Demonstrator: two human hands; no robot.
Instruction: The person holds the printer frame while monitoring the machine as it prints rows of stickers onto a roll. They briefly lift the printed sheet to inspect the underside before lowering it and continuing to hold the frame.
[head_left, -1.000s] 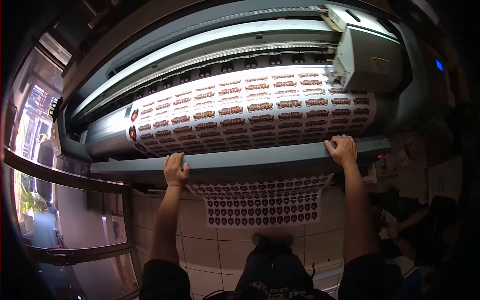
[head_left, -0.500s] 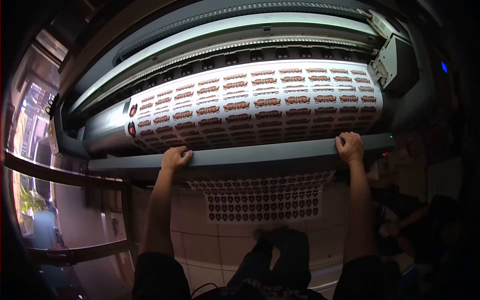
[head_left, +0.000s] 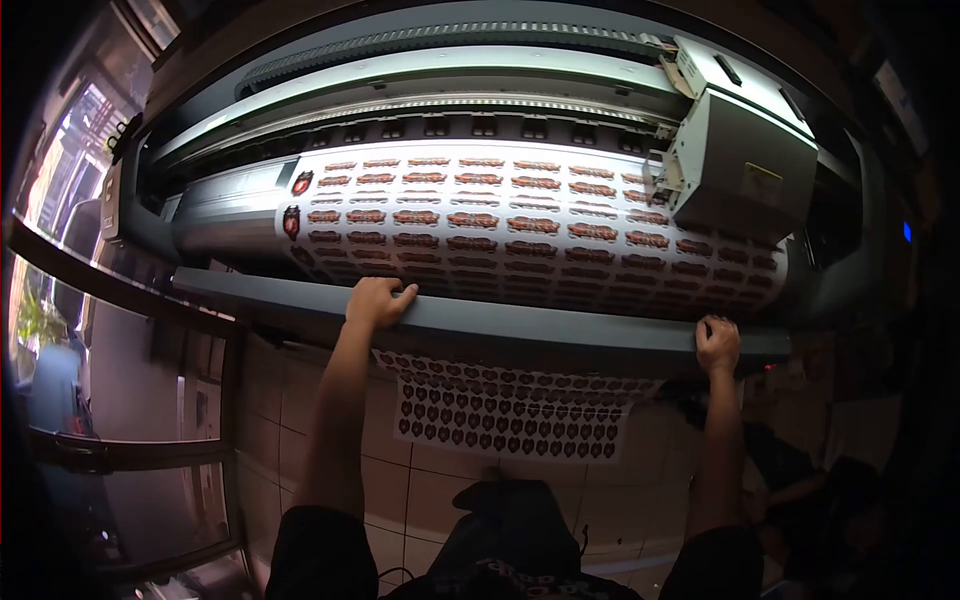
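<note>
A wide-format printer fills the upper view, with a white printed sheet [head_left: 480,205] bearing rows of small reddish-brown designs across its curved bed. Along its front runs a long grey bar [head_left: 540,318]. My left hand [head_left: 378,302] is closed over this bar left of centre, thumb pointing right. Near the bar's right end, my right hand [head_left: 717,343] is curled over the edge, fingers bent. The boxy print carriage [head_left: 750,165] stands over the right part of the sheet. Below the bar hangs the sheet's lower end [head_left: 510,415], printed with rows of small dark designs.
A toothed cable chain [head_left: 450,38] and a guide rail run across the printer's back. At left is a glass-paned door frame [head_left: 120,350] with brightness behind. My legs stand on the tiled floor [head_left: 385,485]. Dark shapes at lower right are hard to make out.
The print carriage has moved left, now covering the sheet's right part. My view has tilted, so the bar slopes down to the right. Both hands stay on the bar.
</note>
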